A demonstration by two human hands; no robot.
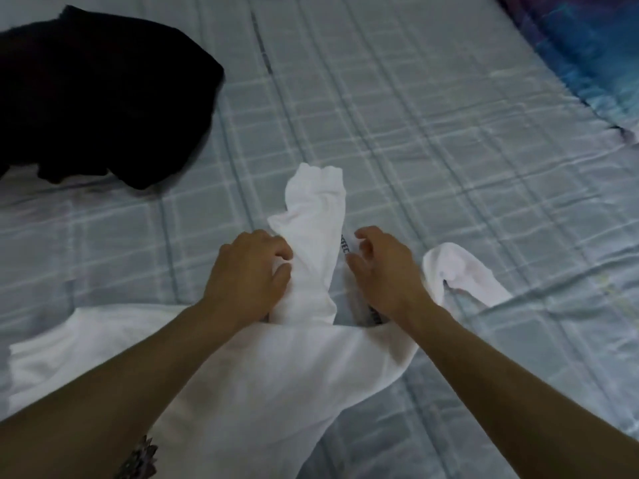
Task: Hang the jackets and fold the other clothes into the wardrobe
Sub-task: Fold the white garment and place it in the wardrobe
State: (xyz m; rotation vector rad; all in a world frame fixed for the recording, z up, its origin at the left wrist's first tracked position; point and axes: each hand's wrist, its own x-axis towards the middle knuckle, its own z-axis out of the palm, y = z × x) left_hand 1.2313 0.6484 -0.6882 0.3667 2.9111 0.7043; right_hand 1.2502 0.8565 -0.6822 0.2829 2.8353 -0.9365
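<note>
Head view: the sleeve point(313, 229) of the white top point(276, 361) is gripped by the left hand point(247, 271), apparently for folding, with the right hand point(383, 271) loosely curled and empty.

My left hand point(247, 271) and right hand point(383, 267) are bare, both forearms are uncovered to the lower edge, and below my left forearm a small piece of dark, grey-purple patterned cloth point(138, 458) shows, perhaps my clothing.

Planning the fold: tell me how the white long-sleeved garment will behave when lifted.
Probably floppy: the white long-sleeved garment bunches where the left hand grips its sleeve. Likely light, since its thin cloth lies flat on the pale checked bedsheet. Loose sleeves would probably dangle.
</note>
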